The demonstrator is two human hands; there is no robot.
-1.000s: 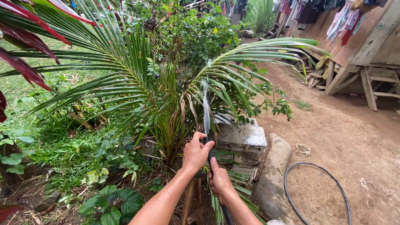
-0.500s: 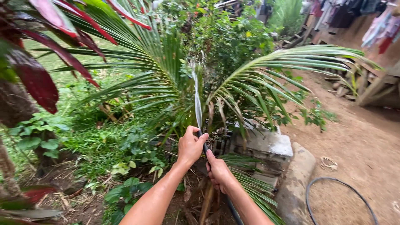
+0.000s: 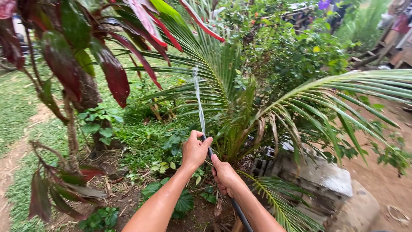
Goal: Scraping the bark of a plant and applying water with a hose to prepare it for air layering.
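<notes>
Left hand [image 3: 195, 150] and right hand [image 3: 224, 176] clamp a black hose [image 3: 240, 215], its nozzle seemingly hidden under the fingers.

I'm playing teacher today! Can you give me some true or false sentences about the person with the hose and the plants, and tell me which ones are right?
1. Both hands grip a black hose. True: the left hand holds near the tip and the right hand just behind it.
2. Water shoots out of the hose toward the plants. True.
3. The leaves at the upper left are bright blue. False: the leaves there are dark red, some with green.
4. The palm in front of the hands has long green fronds. True.
5. The hands are wearing thick gloves. False: both hands are bare.
6. The grey block lies left of the hands. False: it sits at the lower right.
</notes>
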